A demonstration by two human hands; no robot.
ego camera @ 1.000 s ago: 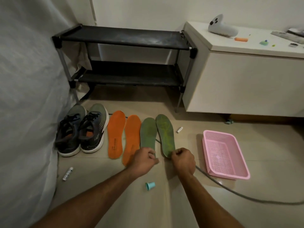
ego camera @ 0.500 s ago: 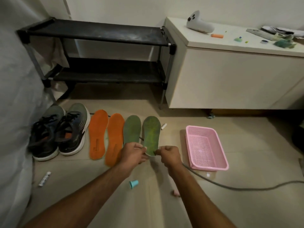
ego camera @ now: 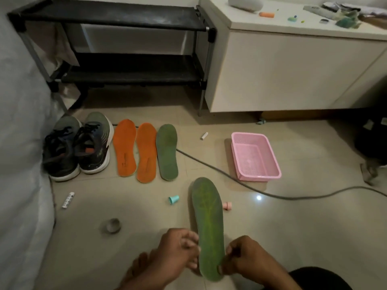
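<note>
Tiled floor (ego camera: 297, 231) under green insole (ego camera: 208, 222); left hand (ego camera: 173, 256), right hand (ego camera: 245, 258) in pinch grip on its half-hidden heel.

I hold the insole (ego camera: 207, 222) between my left hand (ego camera: 176, 254) and right hand (ego camera: 245, 256), toe towards twelve o'clock. At eleven lie three insoles (ego camera: 146, 152), with the shoes (ego camera: 77, 145) left of them and the rack (ego camera: 125, 70) behind. The basket (ego camera: 259, 177) sits at one o'clock, before the cabinet (ego camera: 282, 70).

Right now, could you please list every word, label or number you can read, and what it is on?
No text reads clearly.
white tube on the floor: dark print, too blurred to read.
orange insoles: faint stamped marks, too small to read.
held green insole: pale vein pattern only, no text.
</note>
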